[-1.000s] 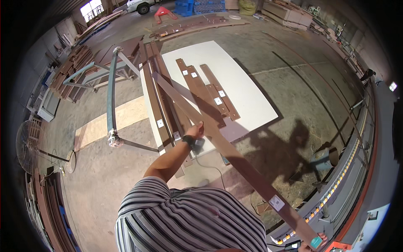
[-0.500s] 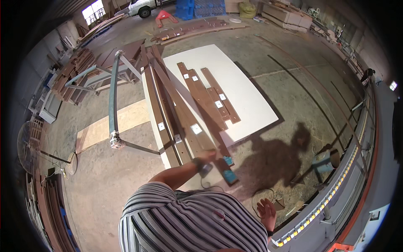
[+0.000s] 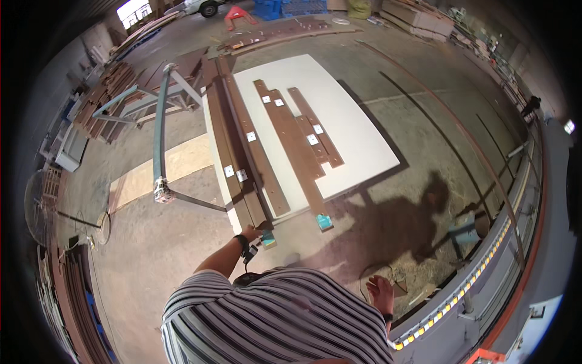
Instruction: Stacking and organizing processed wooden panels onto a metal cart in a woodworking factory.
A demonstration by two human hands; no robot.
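Note:
At the near end of a long brown board (image 3: 241, 195), my left hand (image 3: 250, 233) grips the board's edge, its fingers partly hidden. Teal tape (image 3: 267, 238) covers the board end beside that hand. The board lies alongside other long brown boards on the left part of a white panel (image 3: 364, 145). My right hand (image 3: 381, 290) hangs in the air at the right, fingers loosely apart and nothing in it. To the right of the left hand lies another brown board (image 3: 294, 142) with a teal-taped end, and shorter brown strips (image 3: 315, 136) sit beyond it. Several boards carry white labels.
A teal metal frame (image 3: 159, 121) stands left of the panel, near a plywood sheet (image 3: 163, 170) on the floor. At the right are a bucket (image 3: 470, 233) and a long grey rail (image 3: 461, 303). Brown boards (image 3: 79, 291) are stacked at the lower left.
My left hand has moved left with the near end of the long board, which lay slanted across the panel and is now in line with the left boards. My right hand has shifted slightly.

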